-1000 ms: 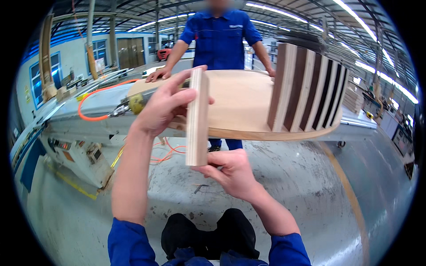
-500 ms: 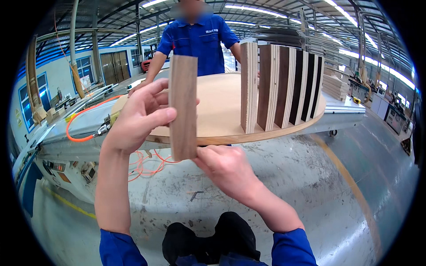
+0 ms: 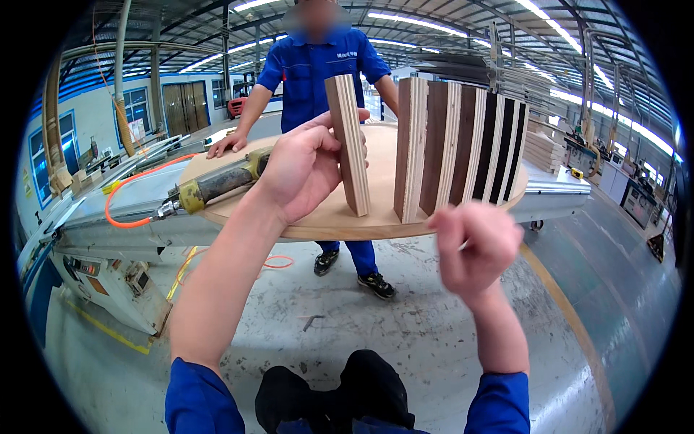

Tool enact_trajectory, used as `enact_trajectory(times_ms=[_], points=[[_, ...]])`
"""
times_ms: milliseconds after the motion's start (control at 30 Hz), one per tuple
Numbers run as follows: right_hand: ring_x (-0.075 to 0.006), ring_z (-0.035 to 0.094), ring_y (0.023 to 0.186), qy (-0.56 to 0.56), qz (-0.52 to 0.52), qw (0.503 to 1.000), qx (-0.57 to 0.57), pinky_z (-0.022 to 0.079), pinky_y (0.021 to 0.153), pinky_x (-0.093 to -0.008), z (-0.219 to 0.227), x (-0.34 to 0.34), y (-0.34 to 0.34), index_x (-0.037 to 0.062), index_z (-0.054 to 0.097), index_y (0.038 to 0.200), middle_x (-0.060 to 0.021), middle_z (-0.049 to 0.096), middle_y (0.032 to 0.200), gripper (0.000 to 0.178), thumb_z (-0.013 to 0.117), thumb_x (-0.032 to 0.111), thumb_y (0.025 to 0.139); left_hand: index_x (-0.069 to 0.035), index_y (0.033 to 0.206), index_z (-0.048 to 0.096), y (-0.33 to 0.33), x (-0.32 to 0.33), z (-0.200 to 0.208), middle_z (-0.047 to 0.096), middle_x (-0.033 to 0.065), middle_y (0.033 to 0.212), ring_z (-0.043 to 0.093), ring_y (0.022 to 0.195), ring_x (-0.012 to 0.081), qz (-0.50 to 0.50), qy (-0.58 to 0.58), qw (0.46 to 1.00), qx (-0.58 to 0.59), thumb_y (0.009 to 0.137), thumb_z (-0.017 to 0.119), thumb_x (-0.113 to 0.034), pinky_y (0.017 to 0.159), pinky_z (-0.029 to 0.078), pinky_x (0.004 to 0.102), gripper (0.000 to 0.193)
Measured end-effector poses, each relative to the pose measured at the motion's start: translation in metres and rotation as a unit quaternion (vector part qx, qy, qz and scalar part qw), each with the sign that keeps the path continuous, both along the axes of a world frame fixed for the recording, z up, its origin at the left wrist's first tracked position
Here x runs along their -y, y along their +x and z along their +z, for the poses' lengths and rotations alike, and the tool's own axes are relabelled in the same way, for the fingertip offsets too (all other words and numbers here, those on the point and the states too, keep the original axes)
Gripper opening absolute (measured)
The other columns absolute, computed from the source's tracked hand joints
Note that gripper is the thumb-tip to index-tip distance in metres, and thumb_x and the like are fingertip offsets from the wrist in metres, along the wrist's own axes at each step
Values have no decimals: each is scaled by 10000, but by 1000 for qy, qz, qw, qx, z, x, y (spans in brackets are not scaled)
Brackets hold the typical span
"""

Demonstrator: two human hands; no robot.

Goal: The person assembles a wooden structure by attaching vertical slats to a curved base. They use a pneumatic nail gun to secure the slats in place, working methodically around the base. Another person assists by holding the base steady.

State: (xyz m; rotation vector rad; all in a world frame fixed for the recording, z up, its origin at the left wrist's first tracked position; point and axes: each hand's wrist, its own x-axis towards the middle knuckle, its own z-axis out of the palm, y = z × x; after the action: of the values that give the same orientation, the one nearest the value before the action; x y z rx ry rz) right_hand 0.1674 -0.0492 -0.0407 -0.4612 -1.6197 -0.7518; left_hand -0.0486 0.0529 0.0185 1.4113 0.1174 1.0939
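My left hand point(image 3: 303, 173) grips a plywood strip point(image 3: 348, 145), its dark face to the left and pale layered edge toward me. The strip stands nearly upright, leaning slightly left, its lower end at the front part of a round wooden tabletop point(image 3: 289, 230). To its right, several plywood blocks point(image 3: 410, 152) stand in a row, some faced in brown and some in black. My right hand point(image 3: 477, 249) is in front of the row's lower edge, blurred, with its fingers curled closed. What they hold, if anything, I cannot make out.
A yellow-and-black air tool point(image 3: 220, 184) lies on the tabletop's left side, joined to an orange hose point(image 3: 119, 220). Across the tabletop stands a person in blue point(image 3: 318, 72), one hand on its far left edge. A grey machine point(image 3: 116, 296) stands at lower left.
My left hand has moved right and turned the strip so its layered edge shows. My right hand has left the strip's lower end and moved right. The air tool has come into full view.
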Motion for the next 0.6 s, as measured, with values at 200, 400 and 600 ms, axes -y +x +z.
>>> enact_trajectory(times_ms=[200, 400, 600], points=[[-14, 332, 559, 53, 23, 986, -154, 240, 510, -228, 48, -7, 20, 54, 433, 636, 49, 414, 583, 443, 592, 122, 1044, 47, 1381, 514, 8, 4, -3, 565, 47, 1028, 586, 941, 159, 20, 61, 996, -57, 984, 594, -188, 884, 501, 323, 468], [-20, 324, 518, 83, 70, 989, -98, 255, 456, -251, 94, -29, 19, 35, 483, 643, 37, 364, 531, 429, 670, 144, 1014, 13, 1312, 591, -2, 19, -9, 609, 40, 1120, 585, 1007, 82, 159, 196, 915, -316, 906, 776, -231, 892, 483, 252, 509], [-129, 413, 448, 69, 31, 997, -34, 347, 453, -281, 116, -37, 10, 4, 623, 691, -26, 511, 502, 378, 693, 216, 996, 4, 1330, 604, -10, 28, -3, 662, 20, 1060, 619, 962, 98, 211, 219, 877, -372, 919, 787, -260, 885, 508, 276, 522]])
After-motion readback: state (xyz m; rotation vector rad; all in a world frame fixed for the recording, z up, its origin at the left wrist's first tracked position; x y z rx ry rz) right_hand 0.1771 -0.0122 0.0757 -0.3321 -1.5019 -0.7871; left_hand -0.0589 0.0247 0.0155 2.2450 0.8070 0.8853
